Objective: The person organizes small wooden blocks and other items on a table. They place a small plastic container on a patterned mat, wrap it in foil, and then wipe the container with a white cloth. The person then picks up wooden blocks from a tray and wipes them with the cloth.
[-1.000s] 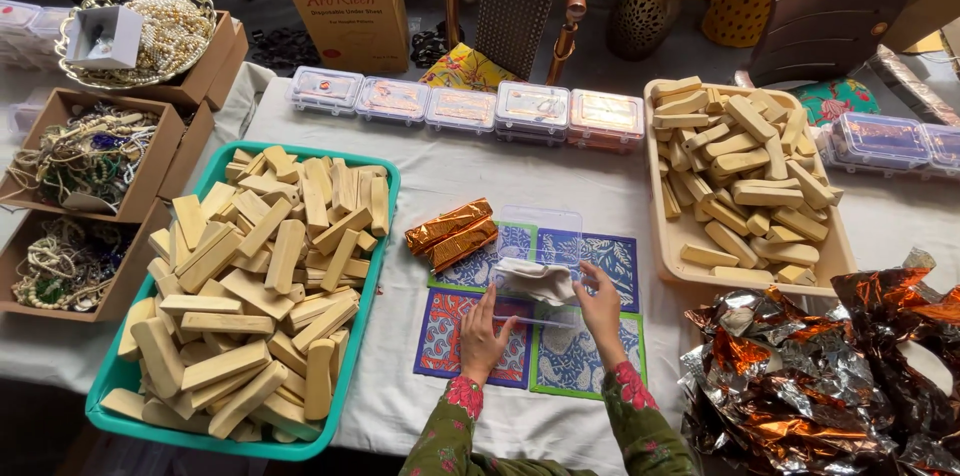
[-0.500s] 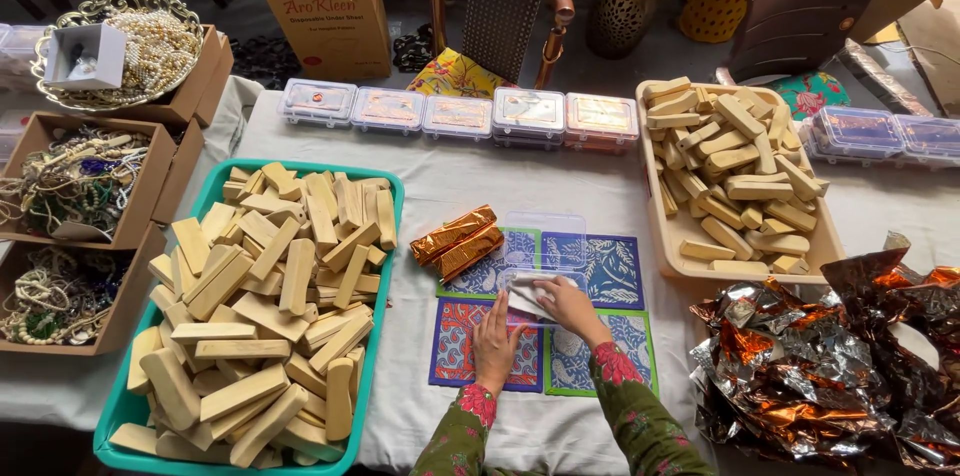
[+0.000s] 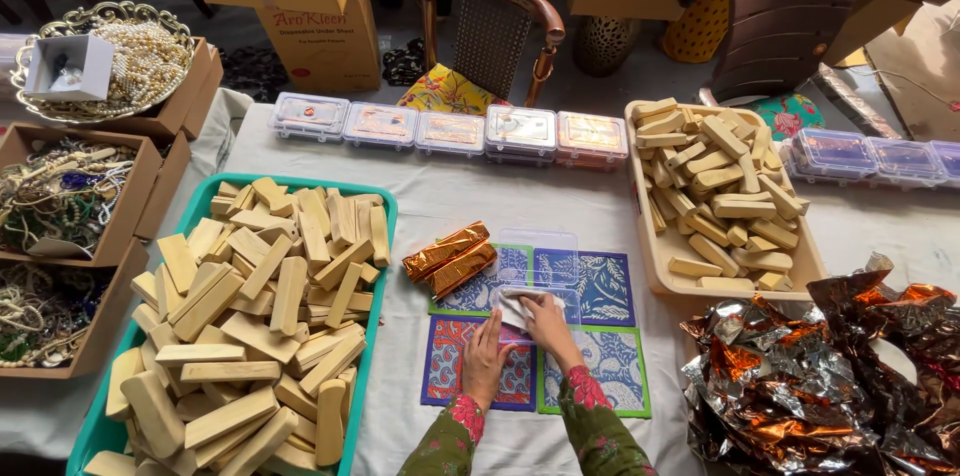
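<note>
My left hand [image 3: 485, 356] lies flat with fingers together on a patterned square card [image 3: 470, 366], one of several blue, red and green printed cards [image 3: 600, 286] laid on the white tablecloth. My right hand [image 3: 548, 321] presses down on a small clear plastic sleeve [image 3: 515, 304] with a whitish piece inside, lying on the cards. Two bars wrapped in copper foil [image 3: 452, 258] rest just left of the cards.
A teal tray [image 3: 385, 226] full of tan bars sits at left, a beige tray [image 3: 665, 266] of the same bars at right. Crumpled copper foil [image 3: 820, 376] fills the lower right. Clear lidded boxes [image 3: 450, 131] line the far edge. Cardboard boxes of beads [image 3: 60, 196] stand left.
The right hand has lowered the clear sleeve from above the cards down onto them. The left hand stays flat on the red card. The view has shifted slightly.
</note>
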